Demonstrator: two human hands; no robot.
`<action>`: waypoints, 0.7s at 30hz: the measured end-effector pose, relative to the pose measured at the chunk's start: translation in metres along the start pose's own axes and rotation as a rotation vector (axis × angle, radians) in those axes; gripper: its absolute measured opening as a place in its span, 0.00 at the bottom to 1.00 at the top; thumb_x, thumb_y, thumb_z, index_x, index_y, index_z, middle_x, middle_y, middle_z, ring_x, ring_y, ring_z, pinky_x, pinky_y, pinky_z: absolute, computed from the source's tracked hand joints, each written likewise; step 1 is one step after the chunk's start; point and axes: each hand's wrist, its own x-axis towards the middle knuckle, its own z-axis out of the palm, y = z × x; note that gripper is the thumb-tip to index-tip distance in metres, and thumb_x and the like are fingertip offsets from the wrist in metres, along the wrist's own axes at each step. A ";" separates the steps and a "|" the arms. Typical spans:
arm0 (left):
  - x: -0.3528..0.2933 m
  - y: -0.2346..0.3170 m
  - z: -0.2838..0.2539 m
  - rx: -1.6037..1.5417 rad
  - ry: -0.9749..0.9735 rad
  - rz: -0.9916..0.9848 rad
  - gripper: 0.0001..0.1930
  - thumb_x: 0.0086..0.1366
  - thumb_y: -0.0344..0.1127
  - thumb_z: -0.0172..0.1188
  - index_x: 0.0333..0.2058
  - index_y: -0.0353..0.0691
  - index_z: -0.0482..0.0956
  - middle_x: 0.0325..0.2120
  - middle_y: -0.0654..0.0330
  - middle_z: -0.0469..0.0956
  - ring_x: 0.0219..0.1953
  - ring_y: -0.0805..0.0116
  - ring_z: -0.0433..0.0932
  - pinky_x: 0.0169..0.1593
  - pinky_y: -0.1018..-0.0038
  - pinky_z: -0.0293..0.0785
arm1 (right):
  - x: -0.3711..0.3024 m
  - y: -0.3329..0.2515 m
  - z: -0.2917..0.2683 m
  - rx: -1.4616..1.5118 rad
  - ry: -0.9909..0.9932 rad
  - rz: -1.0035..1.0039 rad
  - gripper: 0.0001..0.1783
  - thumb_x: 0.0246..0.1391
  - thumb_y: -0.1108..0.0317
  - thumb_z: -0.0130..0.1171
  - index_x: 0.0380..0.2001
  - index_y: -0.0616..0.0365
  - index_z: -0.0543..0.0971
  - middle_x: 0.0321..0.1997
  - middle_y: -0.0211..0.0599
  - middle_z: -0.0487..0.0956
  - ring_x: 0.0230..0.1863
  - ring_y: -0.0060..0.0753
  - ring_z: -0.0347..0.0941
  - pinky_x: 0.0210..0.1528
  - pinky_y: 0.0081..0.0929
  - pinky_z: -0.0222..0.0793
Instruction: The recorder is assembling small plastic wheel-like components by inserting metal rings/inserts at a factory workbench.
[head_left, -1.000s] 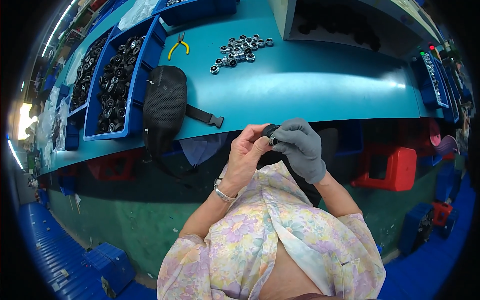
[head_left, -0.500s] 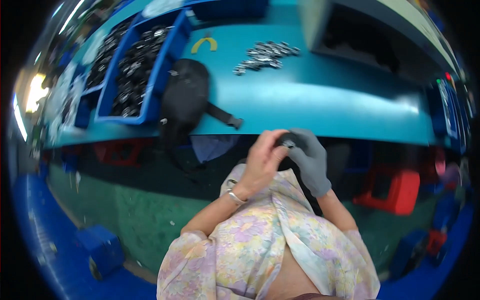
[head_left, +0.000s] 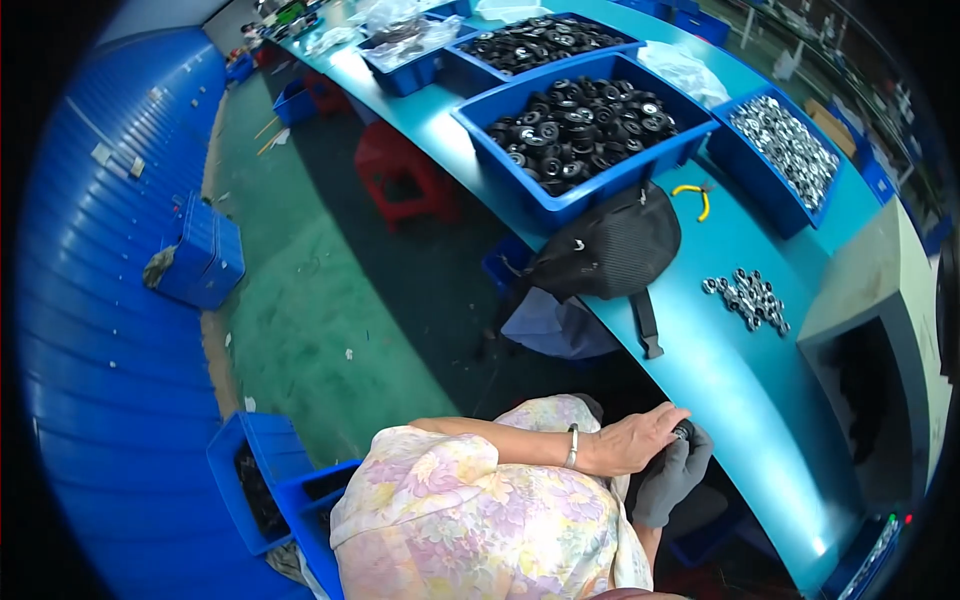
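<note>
My left hand point(head_left: 632, 442), bare with a metal bangle at the wrist, is closed at the table's near edge, its fingertips on a small black wheel point(head_left: 684, 430). My right hand point(head_left: 674, 482), in a grey glove, grips the same wheel from below and the right. Parts of the wheel are hidden by the fingers. On the turquoise table point(head_left: 700, 375) beyond them lies a loose cluster of small shiny metal bearings point(head_left: 750, 300). A black pouch bag point(head_left: 625, 245) rests at the edge, its buckled strap hanging toward my hands.
Blue bins of black wheels point(head_left: 590, 130) and of shiny metal parts point(head_left: 785, 150) stand farther back. Yellow-handled pliers point(head_left: 697, 197) lie between bins and bearings. A beige machine housing point(head_left: 880, 310) stands at the right. A red stool point(head_left: 395, 175) and blue crates point(head_left: 255, 470) are to the left.
The view has swung left, bringing the floor, blue wall and bins into sight. Both hands stay together around the wheel.
</note>
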 end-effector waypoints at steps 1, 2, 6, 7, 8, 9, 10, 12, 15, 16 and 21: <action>0.002 -0.004 0.001 0.011 0.036 0.034 0.23 0.63 0.23 0.51 0.56 0.30 0.59 0.40 0.45 0.68 0.33 0.43 0.76 0.35 0.61 0.74 | 0.003 0.003 0.004 -0.057 0.023 -0.029 0.12 0.59 0.73 0.47 0.46 0.65 0.70 0.42 0.32 0.70 0.40 0.23 0.66 0.44 0.23 0.66; 0.002 -0.007 0.002 0.017 0.050 0.031 0.23 0.63 0.23 0.51 0.56 0.30 0.59 0.40 0.45 0.68 0.33 0.43 0.76 0.35 0.61 0.74 | 0.005 0.005 0.007 -0.056 0.008 -0.030 0.12 0.59 0.73 0.47 0.46 0.65 0.70 0.42 0.32 0.70 0.40 0.23 0.66 0.44 0.23 0.66; 0.000 -0.019 0.009 0.079 0.093 -0.059 0.20 0.62 0.24 0.52 0.52 0.31 0.61 0.41 0.45 0.69 0.35 0.44 0.77 0.36 0.60 0.75 | 0.011 0.016 0.015 -0.175 0.047 -0.035 0.10 0.59 0.76 0.46 0.43 0.65 0.70 0.40 0.32 0.70 0.39 0.23 0.65 0.43 0.23 0.65; 0.000 -0.022 0.010 0.075 0.112 -0.074 0.18 0.61 0.24 0.52 0.50 0.32 0.62 0.41 0.45 0.69 0.36 0.44 0.77 0.36 0.60 0.75 | 0.012 0.020 0.016 -0.187 0.059 -0.045 0.10 0.59 0.76 0.45 0.43 0.65 0.71 0.40 0.32 0.70 0.38 0.23 0.65 0.42 0.23 0.65; 0.000 -0.025 0.013 0.076 0.116 -0.076 0.18 0.61 0.24 0.52 0.50 0.32 0.62 0.41 0.45 0.69 0.36 0.44 0.77 0.36 0.60 0.75 | 0.014 0.024 0.017 -0.187 0.054 -0.045 0.10 0.59 0.76 0.45 0.43 0.65 0.71 0.40 0.32 0.70 0.38 0.23 0.65 0.42 0.23 0.65; 0.001 -0.029 0.015 0.060 0.150 -0.096 0.17 0.61 0.24 0.52 0.49 0.32 0.63 0.40 0.45 0.70 0.36 0.44 0.77 0.36 0.59 0.75 | 0.017 0.027 0.018 -0.197 0.068 -0.048 0.09 0.59 0.76 0.45 0.42 0.64 0.70 0.39 0.32 0.69 0.37 0.23 0.65 0.41 0.24 0.65; 0.002 -0.030 0.017 0.042 0.179 -0.117 0.16 0.61 0.24 0.53 0.48 0.32 0.64 0.39 0.45 0.71 0.36 0.44 0.77 0.37 0.59 0.75 | 0.018 0.029 0.019 -0.209 0.086 -0.050 0.08 0.59 0.76 0.45 0.41 0.64 0.70 0.38 0.32 0.69 0.36 0.22 0.64 0.40 0.24 0.64; 0.002 -0.033 0.020 0.040 0.193 -0.124 0.16 0.61 0.24 0.52 0.48 0.33 0.64 0.39 0.46 0.72 0.36 0.44 0.77 0.37 0.59 0.75 | 0.018 0.028 0.022 -0.217 0.110 -0.058 0.08 0.59 0.76 0.45 0.41 0.64 0.70 0.37 0.32 0.69 0.36 0.22 0.64 0.40 0.24 0.64; 0.002 -0.035 0.021 0.026 0.202 -0.121 0.15 0.62 0.25 0.53 0.48 0.33 0.65 0.37 0.46 0.73 0.37 0.44 0.77 0.37 0.58 0.75 | 0.018 0.025 0.028 -0.227 0.150 -0.084 0.07 0.59 0.76 0.46 0.40 0.65 0.70 0.37 0.32 0.69 0.35 0.22 0.64 0.40 0.25 0.64; 0.002 -0.034 0.021 0.017 0.203 -0.113 0.15 0.62 0.25 0.53 0.48 0.33 0.65 0.37 0.46 0.73 0.37 0.44 0.77 0.37 0.58 0.75 | 0.017 0.022 0.028 -0.229 0.161 -0.102 0.07 0.59 0.76 0.46 0.40 0.65 0.70 0.37 0.31 0.69 0.35 0.22 0.64 0.40 0.25 0.63; 0.000 -0.033 0.020 -0.019 0.155 -0.098 0.15 0.63 0.27 0.52 0.48 0.33 0.66 0.38 0.46 0.73 0.41 0.44 0.76 0.42 0.59 0.74 | 0.010 0.027 0.021 -0.199 0.177 -0.078 0.07 0.60 0.75 0.47 0.40 0.65 0.70 0.37 0.31 0.69 0.35 0.22 0.64 0.38 0.24 0.64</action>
